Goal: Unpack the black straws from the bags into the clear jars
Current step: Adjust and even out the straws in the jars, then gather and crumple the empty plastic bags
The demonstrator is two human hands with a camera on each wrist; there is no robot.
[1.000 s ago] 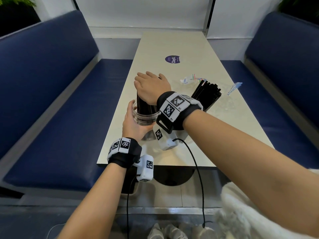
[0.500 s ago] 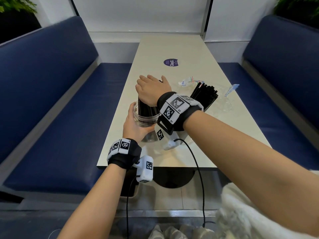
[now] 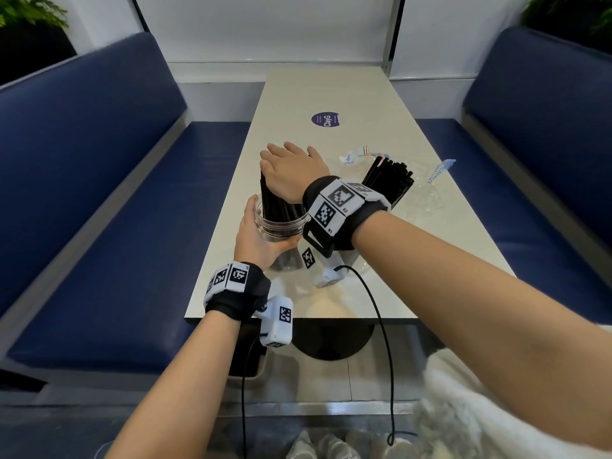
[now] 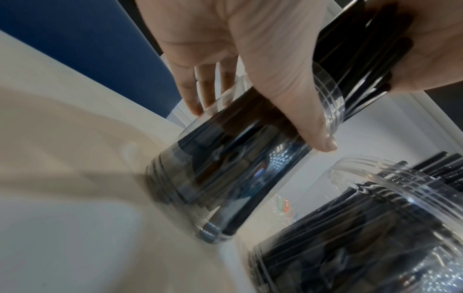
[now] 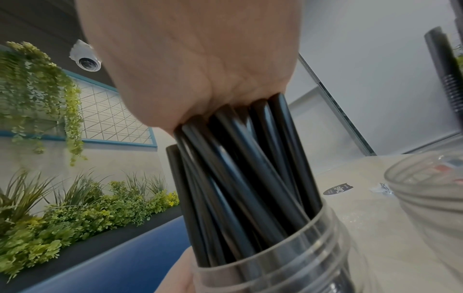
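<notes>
A clear jar (image 3: 281, 226) (image 4: 225, 178) (image 5: 288, 267) stands near the table's left edge, packed with upright black straws (image 3: 281, 203) (image 5: 238, 178) that stick out well above its rim. My left hand (image 3: 256, 238) (image 4: 270, 95) grips the jar's side, thumb in front and fingers behind. Above it, my right hand (image 3: 291, 168) (image 5: 200, 59) lies palm-down on the straw tops with its fingers stretched out. A second clear jar (image 4: 350, 228) (image 5: 426, 188) full of black straws (image 3: 390, 180) stands just to the right, mostly hidden behind my right wrist in the head view.
Two crumpled clear bags (image 3: 357, 157) (image 3: 437, 173) lie on the beige table (image 3: 331, 94) beyond and to the right of the jars. A round purple sticker (image 3: 326, 119) sits mid-table. Blue benches (image 3: 99, 193) (image 3: 530, 160) flank both sides.
My right hand has settled a little lower onto the straw tops. The left hand keeps the same hold on the jar.
</notes>
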